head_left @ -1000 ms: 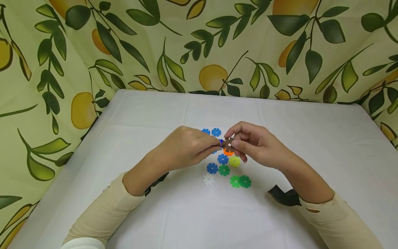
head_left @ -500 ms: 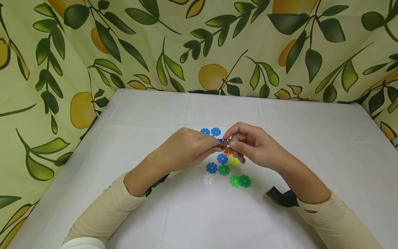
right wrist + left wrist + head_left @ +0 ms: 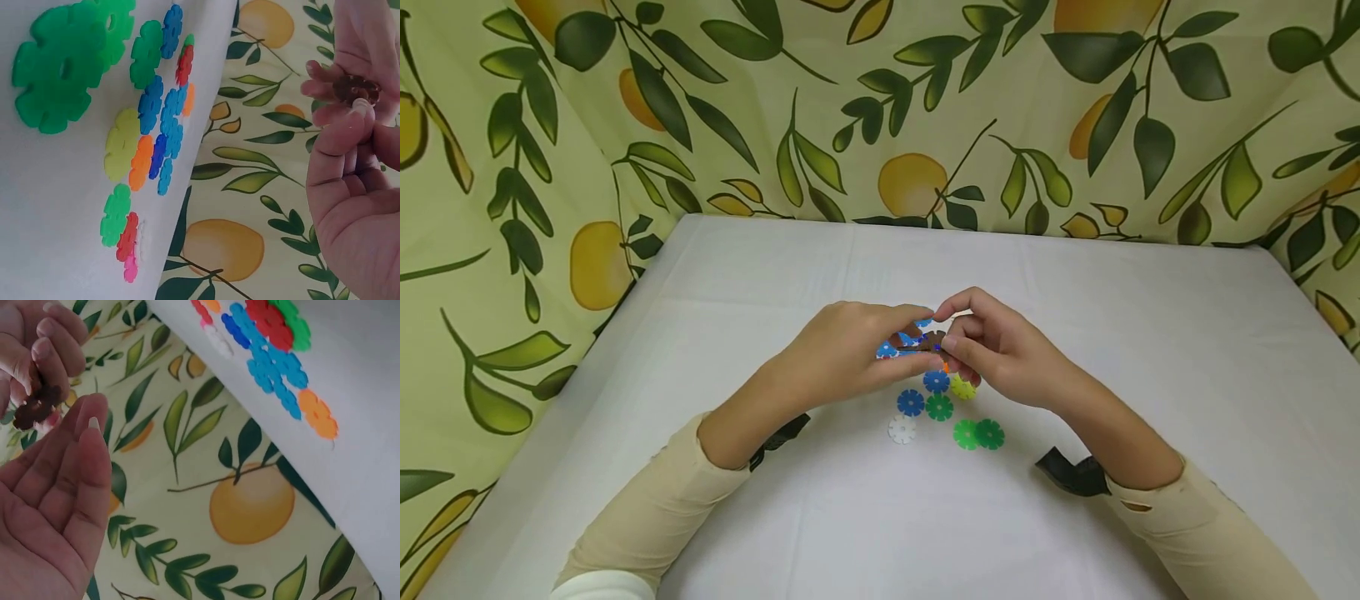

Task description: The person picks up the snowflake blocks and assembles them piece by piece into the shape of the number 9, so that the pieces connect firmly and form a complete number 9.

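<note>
In the head view my right hand (image 3: pixel 1011 354) pinches brown notched plastic discs (image 3: pixel 934 339) between thumb and fingers, above the middle of the table. One brown disc shows its face there, and a dark edge-on piece sticks out to its left. My left hand (image 3: pixel 850 350) is beside them, thumb and forefinger spread apart around the edge-on piece. From the left wrist, the left fingers (image 3: pixel 87 456) are nearly straight below the brown discs (image 3: pixel 40 406). The right wrist view has the right thumb against the brown discs (image 3: pixel 359 89), with the left palm behind.
Loose notched discs lie on the white table (image 3: pixel 850 517): blue (image 3: pixel 911 403), green (image 3: pixel 939 407), yellow (image 3: pixel 963 387) and a clear one (image 3: pixel 902 429). Two green discs (image 3: pixel 978 434) overlap nearer the front. More lie partly hidden behind the hands. A fruit-patterned cloth (image 3: pixel 760 125) surrounds the table.
The left thumb and fingers have parted from their pinch on the brown piece. The right hand has shifted slightly left with the brown discs, which are turned differently.
</note>
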`<move>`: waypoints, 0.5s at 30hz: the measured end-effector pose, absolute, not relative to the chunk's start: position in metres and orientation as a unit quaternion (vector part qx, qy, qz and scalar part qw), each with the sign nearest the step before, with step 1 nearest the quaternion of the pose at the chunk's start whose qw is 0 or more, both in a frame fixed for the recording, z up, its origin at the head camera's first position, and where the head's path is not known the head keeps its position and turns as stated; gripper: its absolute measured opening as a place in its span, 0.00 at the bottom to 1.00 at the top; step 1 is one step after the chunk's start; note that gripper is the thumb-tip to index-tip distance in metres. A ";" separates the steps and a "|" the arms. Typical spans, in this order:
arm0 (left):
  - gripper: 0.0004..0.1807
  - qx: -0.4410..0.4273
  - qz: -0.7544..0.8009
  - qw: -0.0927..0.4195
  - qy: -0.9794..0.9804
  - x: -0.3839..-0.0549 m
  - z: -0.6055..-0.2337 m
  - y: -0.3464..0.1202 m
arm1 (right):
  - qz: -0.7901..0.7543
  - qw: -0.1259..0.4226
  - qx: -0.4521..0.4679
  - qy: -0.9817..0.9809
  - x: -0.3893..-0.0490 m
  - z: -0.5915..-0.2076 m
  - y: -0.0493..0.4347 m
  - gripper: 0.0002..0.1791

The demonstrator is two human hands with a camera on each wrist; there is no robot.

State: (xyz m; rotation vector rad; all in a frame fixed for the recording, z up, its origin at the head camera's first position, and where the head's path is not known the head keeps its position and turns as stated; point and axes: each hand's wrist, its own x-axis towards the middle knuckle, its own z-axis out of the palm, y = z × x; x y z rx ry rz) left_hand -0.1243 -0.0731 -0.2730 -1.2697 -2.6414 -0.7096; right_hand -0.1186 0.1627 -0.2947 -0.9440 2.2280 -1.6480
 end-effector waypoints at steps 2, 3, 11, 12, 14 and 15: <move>0.19 -0.407 -0.266 0.044 -0.873 -0.125 -0.275 -0.071 | -0.544 0.099 -0.332 0.764 -0.118 -0.295 0.162 0.12; 0.17 -0.401 -0.283 0.036 -0.871 -0.125 -0.275 -0.070 | -0.537 0.094 -0.339 0.767 -0.118 -0.295 0.162 0.12; 0.05 -0.341 -0.376 -0.029 -0.861 -0.128 -0.280 -0.071 | -0.423 0.046 -0.373 0.825 -0.122 -0.292 0.168 0.16; 0.05 -0.333 -0.379 -0.031 -0.863 -0.128 -0.280 -0.071 | -0.396 0.042 -0.371 0.839 -0.124 -0.292 0.171 0.16; 0.06 -0.318 -0.382 -0.033 -0.867 -0.130 -0.280 -0.072 | -0.339 0.038 -0.365 0.866 -0.130 -0.293 0.178 0.15; 0.07 -0.311 -0.383 -0.034 -0.869 -0.130 -0.279 -0.073 | -0.310 0.039 -0.357 0.880 -0.133 -0.295 0.182 0.15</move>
